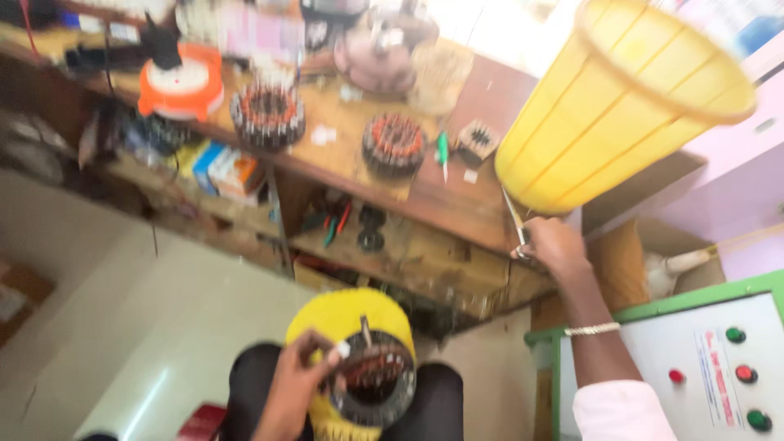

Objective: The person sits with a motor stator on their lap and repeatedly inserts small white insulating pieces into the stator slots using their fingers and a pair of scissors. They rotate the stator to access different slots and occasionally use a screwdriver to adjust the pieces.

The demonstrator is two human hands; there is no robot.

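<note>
My left hand [292, 384] grips a round motor stator [371, 380] with copper windings, resting on a yellow drum-shaped object [339, 314] on my lap. My right hand [551, 243] is stretched out to the workbench edge and pinches a thin metal tool [514, 219] beside a yellow plastic bucket [621, 106] that lies tilted on the bench. A bracelet circles my right wrist. The picture is blurred by motion.
The wooden workbench [457, 204] carries two more wound stators [267, 114] [394, 143], an orange and white round device [181, 82], a green-handled tool [443, 151] and clutter. A lower shelf holds boxes and pliers. A green-framed control panel [719, 367] with coloured buttons stands at right.
</note>
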